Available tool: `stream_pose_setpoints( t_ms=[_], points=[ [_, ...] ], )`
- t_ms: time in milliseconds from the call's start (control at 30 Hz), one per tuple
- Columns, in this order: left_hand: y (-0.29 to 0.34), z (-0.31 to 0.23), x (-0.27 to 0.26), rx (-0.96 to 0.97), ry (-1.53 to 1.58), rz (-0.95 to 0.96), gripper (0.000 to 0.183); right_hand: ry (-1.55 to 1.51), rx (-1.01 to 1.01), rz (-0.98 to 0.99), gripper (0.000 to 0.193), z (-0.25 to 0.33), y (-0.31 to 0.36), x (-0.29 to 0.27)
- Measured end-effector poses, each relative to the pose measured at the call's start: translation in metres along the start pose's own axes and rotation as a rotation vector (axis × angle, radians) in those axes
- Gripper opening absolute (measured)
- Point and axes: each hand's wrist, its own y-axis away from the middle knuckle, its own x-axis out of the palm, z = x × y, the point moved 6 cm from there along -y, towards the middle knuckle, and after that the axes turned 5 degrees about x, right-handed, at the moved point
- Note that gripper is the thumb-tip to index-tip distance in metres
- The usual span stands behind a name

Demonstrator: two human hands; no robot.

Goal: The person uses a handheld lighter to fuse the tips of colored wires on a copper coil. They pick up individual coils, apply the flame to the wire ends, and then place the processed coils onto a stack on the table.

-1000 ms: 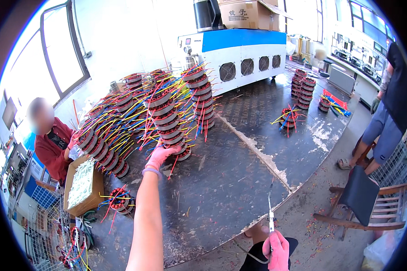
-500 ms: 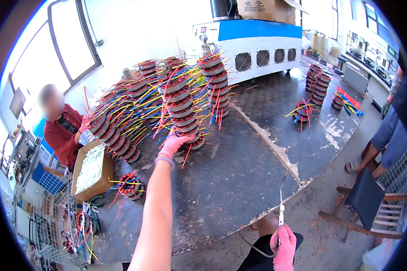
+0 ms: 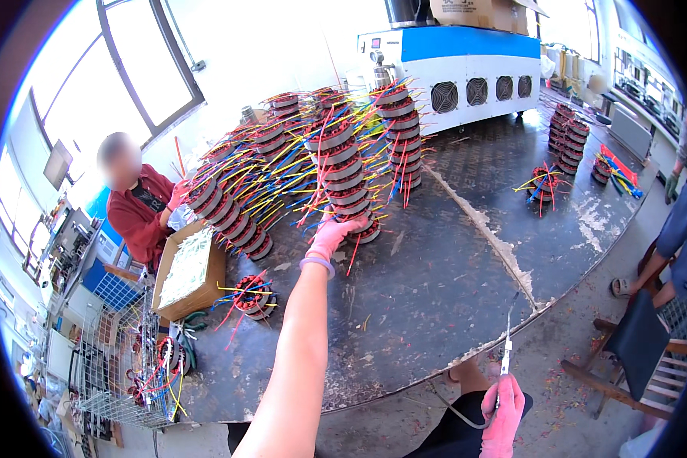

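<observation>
Stators (image 3: pixel 343 169) stood stacked as my left hand (image 3: pixel 333 235) gripped them low, seemingly for steadiness, my right hand (image 3: pixel 504 412) clutching a tool (image 3: pixel 506 356).

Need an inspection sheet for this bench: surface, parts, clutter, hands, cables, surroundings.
Surface: dark tabletop, scuffed, with a pale worn strip.
Parts: many ring cores with coloured leads, mostly stacked; one single core near the carton.
Clutter: carton full of white pieces.
Hands: pink-gloved left hand against the lower end of a stack, grip unclear because some fingers are hidden; right hand holds a slim tool.
Cables: grey cord curves toward the right hand; its far end is hidden.
Surroundings: co-worker in dark red at left, blue-and-white machine behind, chair at right.
</observation>
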Motion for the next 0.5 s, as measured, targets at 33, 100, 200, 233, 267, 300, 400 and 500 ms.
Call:
stream_pose_setpoints(
  t_ms=[33,100,200,233,267,300,400,500],
  points=[
    [0.001,0.000,0.000,0.009,-0.012,0.001,0.091,0.002,-0.002,0.002,0.037,-0.001,-0.001,-0.002],
    [0.000,0.001,0.000,0.019,-0.053,-0.002,0.089,0.006,-0.005,0.005,0.038,-0.003,-0.003,-0.004],
    [0.001,0.002,0.003,0.060,-0.094,-0.012,0.087,0.011,-0.007,0.001,0.038,-0.001,-0.002,-0.004],
    [0.002,0.003,0.001,0.070,-0.068,-0.008,0.087,0.008,-0.010,0.005,0.038,0.000,-0.001,-0.004],
    [0.002,0.003,-0.002,0.080,-0.075,-0.015,0.088,0.004,-0.013,0.009,0.038,0.000,-0.001,-0.003],
    [0.002,0.002,-0.005,0.090,-0.083,-0.023,0.088,0.000,-0.015,0.014,0.038,0.001,0.000,-0.001],
    [0.008,0.004,0.002,0.048,-0.092,-0.057,0.089,0.024,-0.041,-0.009,0.041,0.004,0.000,-0.001],
    [0.013,-0.001,-0.001,0.029,-0.084,-0.072,0.089,0.025,-0.045,-0.004,0.042,0.004,0.000,0.001]
  ],
)
